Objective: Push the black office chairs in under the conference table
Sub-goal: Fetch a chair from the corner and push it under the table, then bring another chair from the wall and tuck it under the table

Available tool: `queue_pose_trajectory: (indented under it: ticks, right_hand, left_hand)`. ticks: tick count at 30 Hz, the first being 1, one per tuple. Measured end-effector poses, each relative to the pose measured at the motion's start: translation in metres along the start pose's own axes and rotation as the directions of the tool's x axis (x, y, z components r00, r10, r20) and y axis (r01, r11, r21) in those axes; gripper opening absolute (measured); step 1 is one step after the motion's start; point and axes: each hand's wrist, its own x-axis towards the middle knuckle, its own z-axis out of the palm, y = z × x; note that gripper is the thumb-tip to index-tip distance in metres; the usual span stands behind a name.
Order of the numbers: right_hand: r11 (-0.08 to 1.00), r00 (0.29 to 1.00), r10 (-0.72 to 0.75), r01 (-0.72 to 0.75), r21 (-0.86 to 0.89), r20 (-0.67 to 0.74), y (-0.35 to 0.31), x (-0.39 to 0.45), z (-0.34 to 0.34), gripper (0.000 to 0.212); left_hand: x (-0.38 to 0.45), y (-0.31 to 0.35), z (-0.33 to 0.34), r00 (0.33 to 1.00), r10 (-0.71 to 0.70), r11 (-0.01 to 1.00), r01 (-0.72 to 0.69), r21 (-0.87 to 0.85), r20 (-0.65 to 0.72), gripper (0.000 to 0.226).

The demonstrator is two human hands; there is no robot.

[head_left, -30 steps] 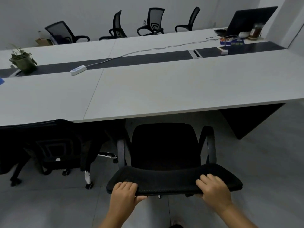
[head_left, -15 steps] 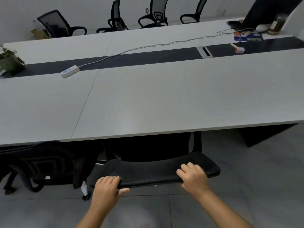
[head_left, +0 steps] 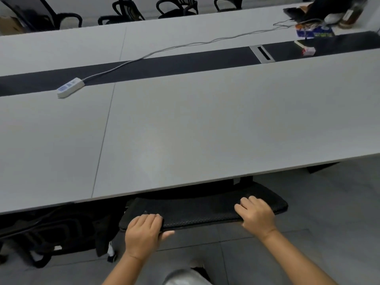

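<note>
— Where's the chair?
— Its backrest (head_left: 203, 210) sits just beside the conference table (head_left: 185, 124) edge, seat hidden underneath, farther in than before.
— Hands?
— Left hand (head_left: 143, 235) and right hand (head_left: 256, 214) both curl over the backrest's top, gripping it.

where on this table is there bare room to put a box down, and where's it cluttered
The near half of the conference table is bare, from its front edge above the chair back up to the dark centre strip. The far half is bare left of the cable. The power strip sits at the strip's left; the far right corner is crowded by the laptop and small items.
</note>
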Motion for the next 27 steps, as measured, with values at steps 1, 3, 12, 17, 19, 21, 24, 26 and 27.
queue_pose_trajectory:
  ticks: [1, 3, 12, 17, 19, 21, 24, 26, 27]
  right_hand:
    - [1.0, 1.0, 0.014, -0.014, -0.013, 0.015, 0.002, 0.006, -0.003, 0.029]
    - [0.999, 1.0, 0.022, -0.021, -0.035, 0.019, 0.008, 0.014, -0.007, 0.028]
    - [0.993, 0.983, 0.099, -0.108, 0.05, 0.154, -0.009, -0.018, -0.013, 0.034]
    - [0.943, 0.953, 0.252, -0.282, 0.178, 0.171, -0.026, -0.034, -0.027, 0.056]
    - [0.902, 0.932, 0.331, -0.359, 0.24, 0.149, -0.027, -0.049, -0.035, 0.056]
    - [0.835, 0.889, 0.43, -0.459, 0.303, 0.16, -0.025, -0.073, -0.042, 0.052]
    - [0.611, 0.725, 0.664, -0.666, 0.427, 0.181, -0.013, -0.124, -0.055, 0.04]
    - [0.451, 0.58, 0.789, -0.77, 0.451, 0.202, -0.006, -0.164, -0.064, 0.038]
    - [0.37, 0.498, 0.84, -0.816, 0.443, 0.215, -0.004, -0.184, -0.07, 0.038]
  left_hand:
    - [0.004, -0.001, 0.002, 1.0, 0.005, 1.0, -0.005, 0.002, -0.029, 0.052]
    - [0.014, -0.001, 0.004, 0.999, -0.001, 1.0, 0.001, -0.001, -0.052, 0.058]
    - [-0.011, 0.016, -0.021, 0.963, -0.077, 0.991, 0.103, -0.089, 0.258, 0.071]
    - [-0.002, 0.038, -0.053, 0.873, -0.146, 0.93, 0.282, -0.237, 0.465, 0.082]
    - [0.009, 0.06, -0.056, 0.892, -0.12, 0.876, 0.302, -0.377, 0.436, 0.079]
    - [0.017, 0.092, -0.055, 0.924, -0.095, 0.806, 0.29, -0.516, 0.371, 0.066]
    - [0.027, 0.15, -0.046, 0.923, 0.007, 0.688, 0.274, -0.672, 0.384, 0.015]
    - [0.031, 0.188, -0.035, 0.845, 0.169, 0.574, 0.335, -0.747, 0.508, 0.031]
    - [0.031, 0.207, -0.031, 0.782, 0.27, 0.529, 0.368, -0.765, 0.562, 0.036]
